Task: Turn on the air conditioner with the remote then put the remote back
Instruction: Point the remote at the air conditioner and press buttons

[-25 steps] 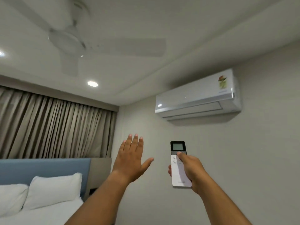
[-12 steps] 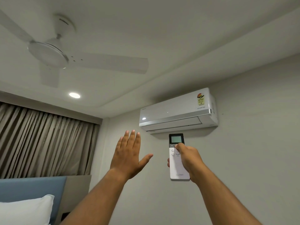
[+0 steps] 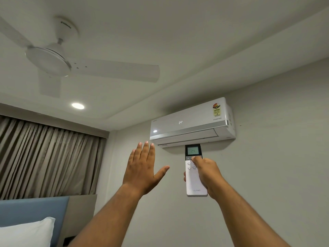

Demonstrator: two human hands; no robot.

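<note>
A white air conditioner [image 3: 192,123] hangs high on the wall, and its front panel shows a lit 24. My right hand [image 3: 206,172] grips a slim white remote [image 3: 193,182] held upright and aimed at the unit. The thumb rests on a button just under the remote's dark screen, which reads 24. My left hand [image 3: 142,168] is raised beside the remote, palm toward the wall, fingers spread and holding nothing.
A white ceiling fan [image 3: 48,59] hangs at the upper left near a recessed light [image 3: 78,105]. Brown curtains [image 3: 44,157] cover the left wall. A blue headboard [image 3: 33,209] and a white pillow [image 3: 26,234] sit at the lower left.
The number 24 has lit up on the air conditioner's panel and on the remote's screen. My thumb has slid up toward the screen. My view has tilted upward.
</note>
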